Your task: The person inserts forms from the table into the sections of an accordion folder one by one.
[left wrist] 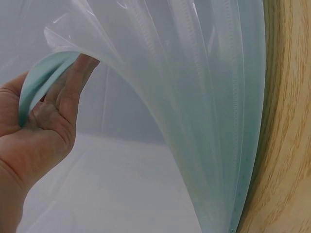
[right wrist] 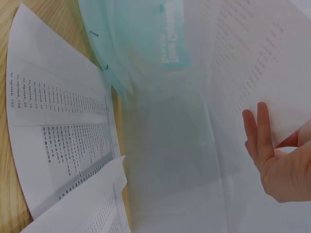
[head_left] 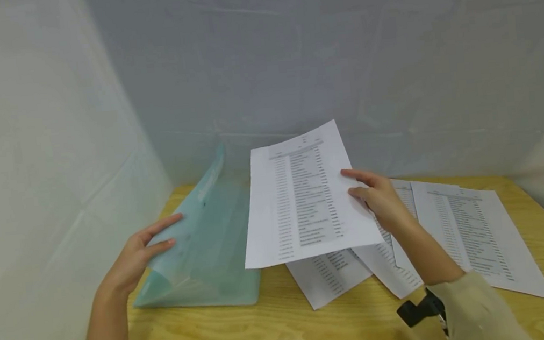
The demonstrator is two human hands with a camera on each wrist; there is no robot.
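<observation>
My left hand (head_left: 154, 239) lifts the top flap of a translucent teal plastic folder (head_left: 206, 251) lying at the left of the wooden table (head_left: 276, 326). In the left wrist view the flap's edge (left wrist: 43, 80) runs between the thumb and fingers of that hand (left wrist: 43, 126). My right hand (head_left: 361, 186) pinches the right edge of a printed sheet (head_left: 298, 194), held above the table just right of the folder. In the right wrist view the fingers (right wrist: 260, 136) lie against the underside of this sheet (right wrist: 252, 58), and the folder (right wrist: 141, 39) is beyond.
Three more printed sheets lie overlapped on the table to the right: one (head_left: 327, 276) under the raised sheet, one (head_left: 392, 267) beneath my right forearm, one (head_left: 476, 233) furthest right. White sheeting walls close in at the left, back and right.
</observation>
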